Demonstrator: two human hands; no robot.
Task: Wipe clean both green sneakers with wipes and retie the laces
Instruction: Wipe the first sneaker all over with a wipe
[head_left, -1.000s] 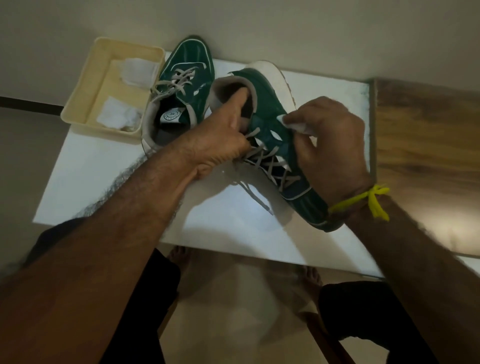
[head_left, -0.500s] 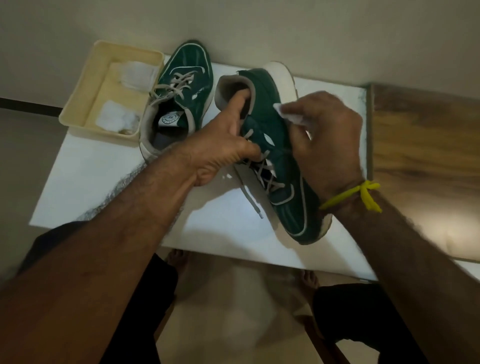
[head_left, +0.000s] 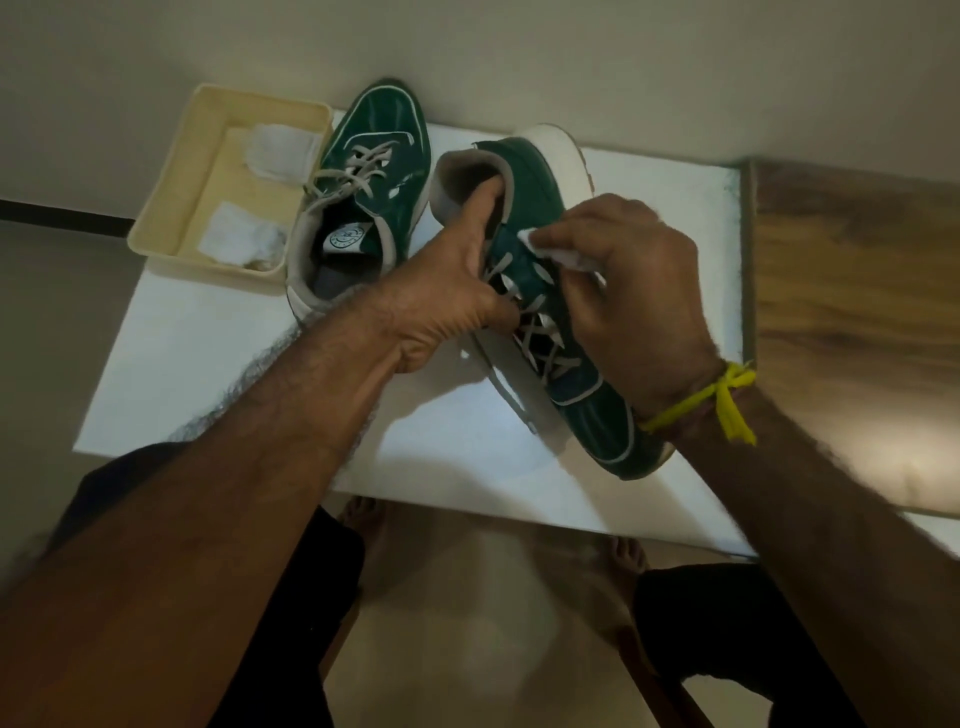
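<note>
Under right grip (head_left: 631, 280): wipe (head_left: 558, 254); sneaker (head_left: 540, 208)

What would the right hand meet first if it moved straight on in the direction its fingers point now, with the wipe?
Probably the left hand. The right hand presses the wipe on the held sneaker, fingers pointing toward the left thumb at the collar. Depth is unclear; it may slide over the laces first.

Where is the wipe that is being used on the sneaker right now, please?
In the head view, right of centre, the right hand pinches the wipe against the side of the tilted sneaker, which the left hand holds.
</note>
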